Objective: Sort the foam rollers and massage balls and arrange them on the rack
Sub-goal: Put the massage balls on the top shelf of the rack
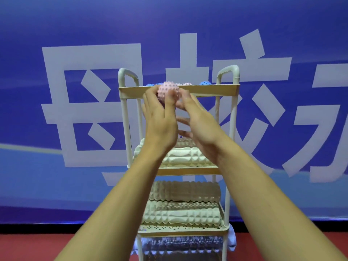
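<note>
A pink spiky massage ball is held up in front of the top tray of a cream rack. My left hand grips it from below and the left, fingers curled round it. My right hand touches its right side with thumb and fingertips. Blue spiky balls and another pink ball peek over the top tray's rim. Cream foam rollers lie on the second tray, more rollers on the third, and pale blue rollers at the bottom.
The rack stands against a blue wall banner with large white characters. Red floor spreads on both sides of the rack. Two white handles rise above the top tray.
</note>
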